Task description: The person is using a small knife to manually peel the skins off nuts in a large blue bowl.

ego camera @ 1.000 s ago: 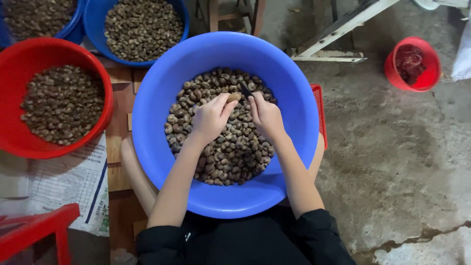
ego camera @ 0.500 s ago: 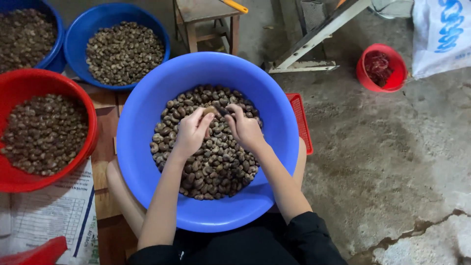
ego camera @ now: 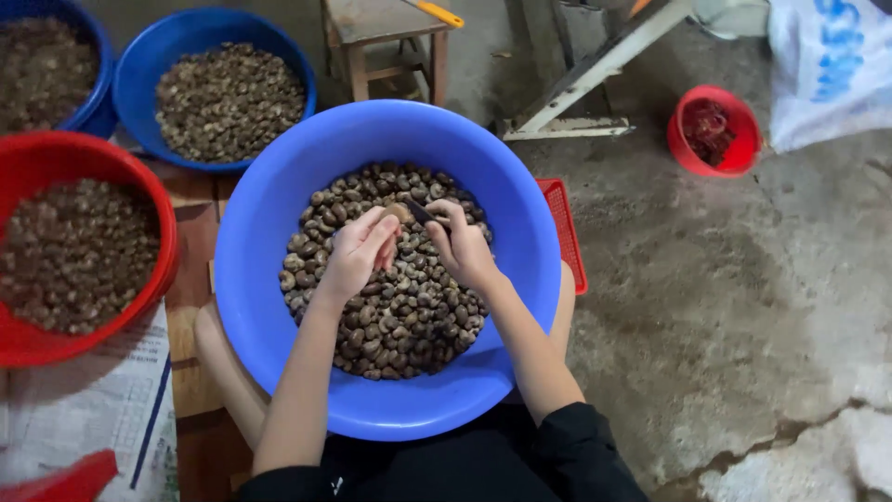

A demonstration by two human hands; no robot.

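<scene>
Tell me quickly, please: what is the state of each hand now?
Left hand: fingers closed on a pale nut over the blue basin.
Right hand: fingers closed on a small dark tool, its tip at the nut.

Left hand pinches a pale nut; right hand grips a dark pick touching it. Both over the big blue basin of brown nuts. Red basin left, small red bucket far right.
</scene>
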